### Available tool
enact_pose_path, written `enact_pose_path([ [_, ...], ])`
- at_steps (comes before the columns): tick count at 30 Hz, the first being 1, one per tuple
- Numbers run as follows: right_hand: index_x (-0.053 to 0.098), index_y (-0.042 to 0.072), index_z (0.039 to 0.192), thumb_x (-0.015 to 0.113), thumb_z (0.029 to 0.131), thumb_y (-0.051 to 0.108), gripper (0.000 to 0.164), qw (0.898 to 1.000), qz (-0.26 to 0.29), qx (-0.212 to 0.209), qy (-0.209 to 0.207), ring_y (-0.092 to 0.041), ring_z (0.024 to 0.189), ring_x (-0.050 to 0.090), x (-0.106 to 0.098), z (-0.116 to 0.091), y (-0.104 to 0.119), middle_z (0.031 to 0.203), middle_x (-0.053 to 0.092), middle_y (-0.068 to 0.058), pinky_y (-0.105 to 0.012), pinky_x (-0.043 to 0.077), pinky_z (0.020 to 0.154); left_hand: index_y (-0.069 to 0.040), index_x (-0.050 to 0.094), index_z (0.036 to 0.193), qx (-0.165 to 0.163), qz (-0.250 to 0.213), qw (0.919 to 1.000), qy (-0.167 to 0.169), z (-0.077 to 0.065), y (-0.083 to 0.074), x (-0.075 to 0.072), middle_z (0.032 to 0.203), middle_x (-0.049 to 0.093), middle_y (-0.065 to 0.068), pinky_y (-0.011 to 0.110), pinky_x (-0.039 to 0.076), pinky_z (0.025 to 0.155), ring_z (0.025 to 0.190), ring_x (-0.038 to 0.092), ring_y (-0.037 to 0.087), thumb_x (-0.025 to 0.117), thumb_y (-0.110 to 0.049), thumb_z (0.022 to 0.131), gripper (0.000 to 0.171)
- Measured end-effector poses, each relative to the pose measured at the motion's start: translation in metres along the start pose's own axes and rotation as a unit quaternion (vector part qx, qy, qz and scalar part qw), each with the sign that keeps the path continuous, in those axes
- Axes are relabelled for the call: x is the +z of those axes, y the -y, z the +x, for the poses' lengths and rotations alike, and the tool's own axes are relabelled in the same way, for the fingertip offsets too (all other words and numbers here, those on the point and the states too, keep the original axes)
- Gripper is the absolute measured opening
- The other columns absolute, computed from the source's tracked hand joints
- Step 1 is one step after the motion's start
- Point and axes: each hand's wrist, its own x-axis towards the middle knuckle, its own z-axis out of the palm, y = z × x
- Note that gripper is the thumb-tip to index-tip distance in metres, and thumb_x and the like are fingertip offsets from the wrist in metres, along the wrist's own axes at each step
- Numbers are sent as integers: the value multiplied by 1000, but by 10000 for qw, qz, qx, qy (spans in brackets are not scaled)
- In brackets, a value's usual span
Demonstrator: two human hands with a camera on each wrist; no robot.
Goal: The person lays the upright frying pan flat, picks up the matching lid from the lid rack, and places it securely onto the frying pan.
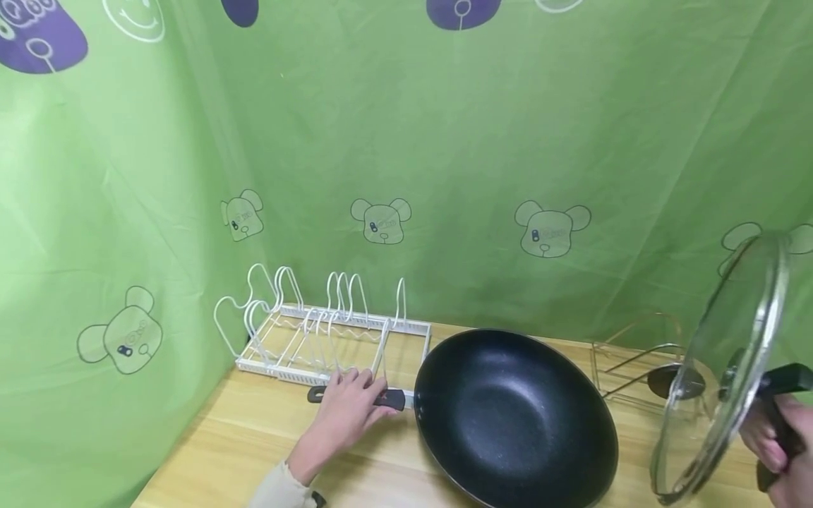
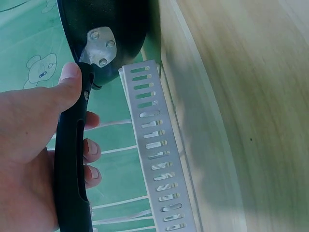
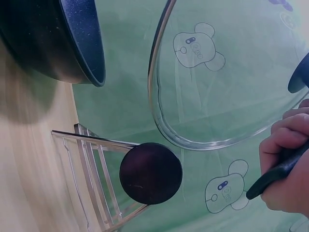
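A black wok (image 1: pixel 508 423) is right of centre in the head view, its dark inside facing up. My left hand (image 1: pixel 349 406) grips the wok's black handle (image 1: pixel 390 399), which passes in front of the white rack. In the left wrist view the thumb (image 2: pixel 71 79) lies along the handle, and fingertips show on its far side. On the right, my right hand (image 1: pixel 787 444) holds a glass lid (image 1: pixel 711 367) by its black handle (image 1: pixel 786 379). That lid stands nearly on edge above the table, apart from the wok. Whether the wok's base touches the table I cannot tell.
A white wire rack (image 1: pixel 362 321) with upright loops stands at the back left of the wooden table (image 1: pixel 216 437). Behind the lid is a metal wire stand (image 3: pixel 96 164) with a dark round disc (image 3: pixel 150 173). Green cloth (image 1: pixel 444 127) hangs behind and at the left.
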Motion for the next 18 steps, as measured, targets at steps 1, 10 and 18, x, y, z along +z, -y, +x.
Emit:
enact_pose_path([
  [1, 23, -6, 69, -15, 103, 9, 53, 9997, -215, 82, -78, -14, 39, 16, 1, 1, 0, 50, 20, -9, -22, 12, 37, -22, 66, 118, 0, -32, 10000, -7, 0, 0, 0, 103, 63, 1, 59, 45, 100, 100, 59, 24, 54, -64, 96, 49],
  [10, 38, 2, 60, 13, 106, -8, 53, 9055, -4015, 144, -1366, -19, 38, 18, 25, 7, -1, 46, 29, -5, -31, 10, 46, -23, 67, 120, -95, -376, 9992, 75, -2, 0, -2, 111, 66, 1, 56, 46, 99, 105, 61, 24, 54, -64, 96, 49],
  [18, 67, 4, 66, 45, 105, -4, 46, 7717, -5802, 1084, -2369, -19, 39, 25, 38, 24, 4, 50, 46, 3, -35, 19, 36, -23, 66, 121, -51, -368, 9993, 9, -2, 0, -1, 111, 66, 1, 51, 48, 95, 105, 61, 24, 54, -63, 96, 49],
])
